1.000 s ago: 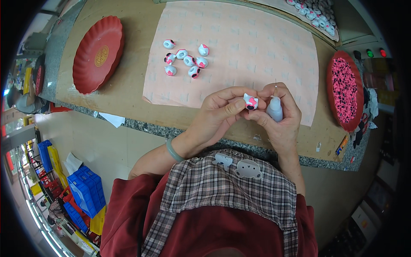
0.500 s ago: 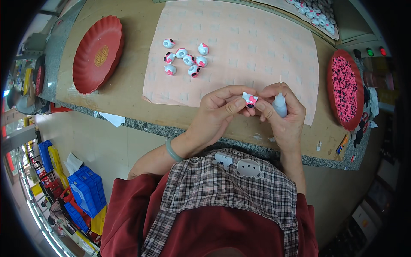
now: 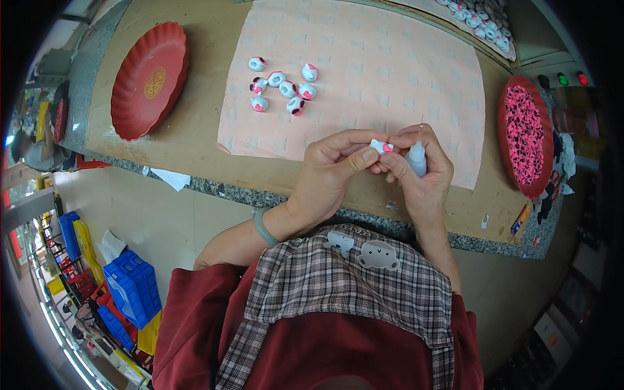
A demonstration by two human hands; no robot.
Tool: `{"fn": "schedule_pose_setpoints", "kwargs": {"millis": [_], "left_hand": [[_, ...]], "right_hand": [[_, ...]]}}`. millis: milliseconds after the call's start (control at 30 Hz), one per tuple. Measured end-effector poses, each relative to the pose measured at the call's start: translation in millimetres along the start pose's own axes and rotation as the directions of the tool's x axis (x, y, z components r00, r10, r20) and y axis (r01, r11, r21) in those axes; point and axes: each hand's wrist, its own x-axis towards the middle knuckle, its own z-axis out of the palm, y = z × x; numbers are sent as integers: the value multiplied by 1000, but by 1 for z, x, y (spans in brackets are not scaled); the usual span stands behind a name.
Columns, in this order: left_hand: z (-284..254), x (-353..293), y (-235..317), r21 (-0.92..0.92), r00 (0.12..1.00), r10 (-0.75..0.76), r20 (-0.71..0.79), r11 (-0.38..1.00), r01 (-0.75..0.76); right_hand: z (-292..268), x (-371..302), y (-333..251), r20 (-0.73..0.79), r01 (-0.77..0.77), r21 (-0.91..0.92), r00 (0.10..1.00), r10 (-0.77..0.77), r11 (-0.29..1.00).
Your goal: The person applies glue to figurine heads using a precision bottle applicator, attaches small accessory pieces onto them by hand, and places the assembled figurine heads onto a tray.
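A small white cat-head-shaped bead with a pink patch point(image 3: 380, 147) is pinched between the thumb and fingers of my left hand point(image 3: 325, 172). My right hand point(image 3: 429, 185) is closed around a small translucent squeeze bottle point(image 3: 416, 162), its thin needle tip pointing up and away from me. At the same time the right thumb and fingertips press against the right side of the bead, covering part of it. Several similar white beads with pink and black parts point(image 3: 288, 90) lie loosely grouped on the pale pink sheet point(image 3: 403, 71), beyond my left hand.
At the far left lies a red scalloped dish point(image 3: 130, 97). A red dish point(image 3: 548, 156) heaped with small pink and black pieces point(image 3: 522, 136) stands on the right, with an orange tube point(image 3: 520, 219) nearer me. More white beads point(image 3: 481, 26) fill a tray at the far right.
My right hand and the bottle have shifted slightly left. The right thumb now covers the bead's lower right part, where a black piece showed before.
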Motion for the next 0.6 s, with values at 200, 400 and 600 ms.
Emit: {"fn": "schedule_pose_setpoints", "kwargs": {"millis": [200, 400, 600], "left_hand": [[3, -1, 5, 11, 998, -59, -14, 998, 59], [10, -1, 11, 10, 995, -94, -26, 996, 94], [4, 0, 10, -122, 982, -188, 0, 975, 187]], "right_hand": [[-6, 4, 7, 32, -47, 152, 999, 43, 987], [-10, 6, 3, 22, -184, 307, 982, 187, 934], [-9, 6, 4, -22, -126, 252, 990, 136, 959]]}}
